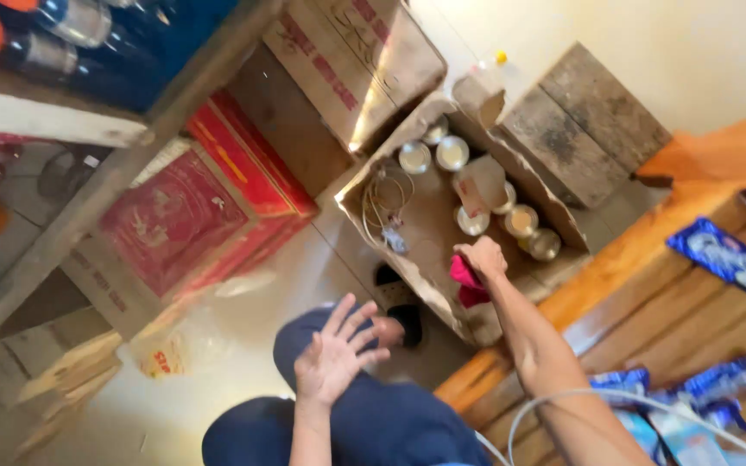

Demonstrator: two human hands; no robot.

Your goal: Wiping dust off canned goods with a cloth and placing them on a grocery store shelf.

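Right grip (479, 256) closed on red cloth (468, 280), partly hidden.

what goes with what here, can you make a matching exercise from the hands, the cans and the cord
Things:
1. right hand
2. left hand
3. silver cans
4. coiled cord

States or places:
a. spread open over the knee
b. standing in the box's far part
c. closed on a red cloth
d. lying in the box's left corner

Pairs: 1-c, 2-a, 3-b, 4-d
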